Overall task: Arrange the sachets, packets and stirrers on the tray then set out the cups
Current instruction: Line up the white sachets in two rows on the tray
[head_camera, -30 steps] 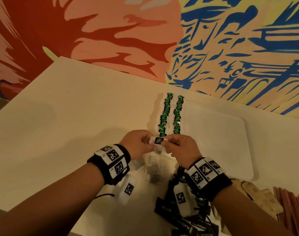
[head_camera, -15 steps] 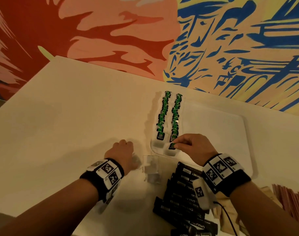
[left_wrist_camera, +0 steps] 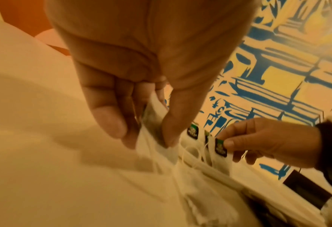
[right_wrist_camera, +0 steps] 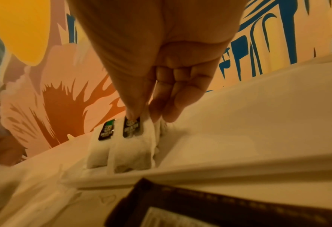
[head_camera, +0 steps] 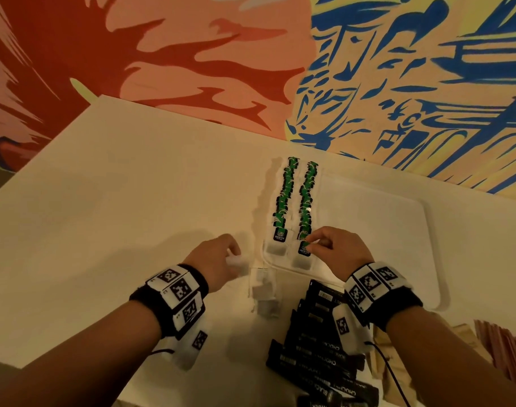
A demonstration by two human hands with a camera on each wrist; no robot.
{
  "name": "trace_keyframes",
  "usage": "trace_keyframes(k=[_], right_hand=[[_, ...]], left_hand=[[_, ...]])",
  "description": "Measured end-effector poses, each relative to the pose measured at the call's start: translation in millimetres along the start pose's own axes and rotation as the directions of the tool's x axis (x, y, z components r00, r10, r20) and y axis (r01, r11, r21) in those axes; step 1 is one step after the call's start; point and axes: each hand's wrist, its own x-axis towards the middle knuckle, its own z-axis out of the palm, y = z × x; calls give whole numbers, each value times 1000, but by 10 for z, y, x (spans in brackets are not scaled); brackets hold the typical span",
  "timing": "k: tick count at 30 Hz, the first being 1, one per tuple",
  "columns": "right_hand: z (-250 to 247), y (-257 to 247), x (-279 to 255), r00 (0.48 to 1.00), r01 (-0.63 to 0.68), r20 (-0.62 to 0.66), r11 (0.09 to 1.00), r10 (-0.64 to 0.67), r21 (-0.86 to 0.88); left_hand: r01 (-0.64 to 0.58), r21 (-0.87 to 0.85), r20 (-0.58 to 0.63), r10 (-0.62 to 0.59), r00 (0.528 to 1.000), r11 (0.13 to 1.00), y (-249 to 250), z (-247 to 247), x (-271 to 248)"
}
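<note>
While the right hand (head_camera: 336,249) pinches the tag of a tea bag (right_wrist_camera: 134,147) at the near end of the right-hand row (head_camera: 306,201), that bag lies flat on the tray (head_camera: 397,230) at its near left corner, long axis along the row toward the far edge. Beside that corner, on the desk (head_camera: 104,215), the left hand (head_camera: 218,261) pinches another tea bag (left_wrist_camera: 157,127) over the loose pile (head_camera: 264,298) and is nearer to it. Since half a second ago, the right hand's bag has settled into line.
</note>
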Motion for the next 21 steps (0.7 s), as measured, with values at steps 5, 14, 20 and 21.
trace_keyframes(k=[5,14,20,21], right_hand=[[-12,-41,-35,990,69,-119,997,-74,-44],[200,-373,-296,962,271,5,957,-273,99],[306,-450,-275,974,227,-15,962,-227,150],[310,-446,-266,972,234,-32,962,-232,139]], left_hand=[[-208,-27,-99,205,974,978,188,-60,49],[-45,-535,-87,-2,996,844,514,-12,178],[60,-722,29,-57,998,689,586,47,198],[65,-724,44,-48,998,687,582,41,184]])
